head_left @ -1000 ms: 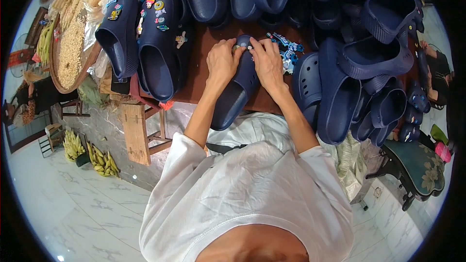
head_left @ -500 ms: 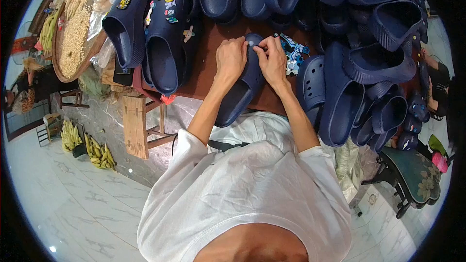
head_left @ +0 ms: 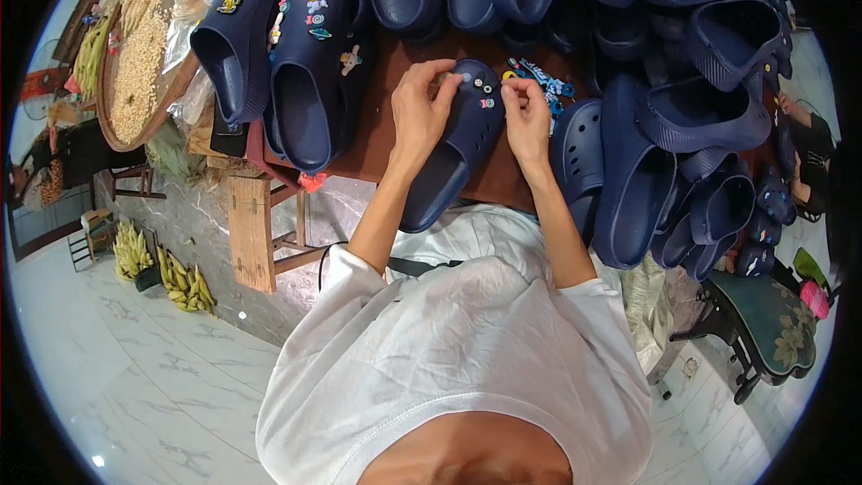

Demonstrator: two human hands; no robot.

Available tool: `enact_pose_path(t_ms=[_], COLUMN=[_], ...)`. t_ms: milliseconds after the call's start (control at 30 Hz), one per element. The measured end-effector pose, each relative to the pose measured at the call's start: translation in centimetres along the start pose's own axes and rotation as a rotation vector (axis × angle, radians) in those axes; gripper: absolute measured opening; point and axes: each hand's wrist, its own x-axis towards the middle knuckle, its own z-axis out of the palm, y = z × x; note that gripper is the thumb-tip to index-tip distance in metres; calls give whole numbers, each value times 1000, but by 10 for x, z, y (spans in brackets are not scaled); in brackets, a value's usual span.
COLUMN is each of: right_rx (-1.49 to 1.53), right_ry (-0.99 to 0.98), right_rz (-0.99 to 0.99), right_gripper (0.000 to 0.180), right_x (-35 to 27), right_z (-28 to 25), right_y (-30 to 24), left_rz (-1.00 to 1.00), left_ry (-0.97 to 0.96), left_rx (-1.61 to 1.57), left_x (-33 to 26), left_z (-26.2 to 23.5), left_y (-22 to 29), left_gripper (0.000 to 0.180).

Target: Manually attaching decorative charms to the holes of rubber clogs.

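A navy clog point(head_left: 439, 175) lies on the brown tabletop in front of me, toe pointing away. Several small charms point(head_left: 485, 87) sit on its upper, toward the right side. My left hand point(head_left: 417, 114) is curled against the left of the toe, fingers and thumb closed on the shoe. Just right of the clog is my right hand point(head_left: 527, 119), its thumb and fingertips pinched together. A spot of yellow shows by those fingertips; whether it is held I cannot tell. Beyond the right hand lies a small heap of blue and white charms point(head_left: 549, 85), partly covered.
More navy clogs point(head_left: 633, 189) crowd the table's right and far sides. Two charm-covered clogs point(head_left: 305, 117) stand at the left. Further left are a basket of pale grains point(head_left: 135, 130), a wooden stool point(head_left: 251, 233) and bananas point(head_left: 186, 286). Another person's arm point(head_left: 795, 112) shows at the far right.
My right hand has moved off the clog's upper to its right, uncovering the charms there. My left hand has shifted slightly left, toward the toe's edge.
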Motion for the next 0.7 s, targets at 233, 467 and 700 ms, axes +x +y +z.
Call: enact_pose_path(t_ms=[233,467,700], right_rx=[1185,1386,1230], right_ry=[-299,-62,322], right_rz=[695,793,554], right_gripper=[29,31,29], right_x=[-25,-2,14], right_z=[-12,-42,-50], right_y=[-38,-24,-15], left_rz=[228,298,128], left_ry=[-231,-175,-16], left_rx=[3,10,9], left_x=[-25,-31,-44], left_z=[8,-2,-35], left_y=[35,33,13], left_gripper=[30,21,15])
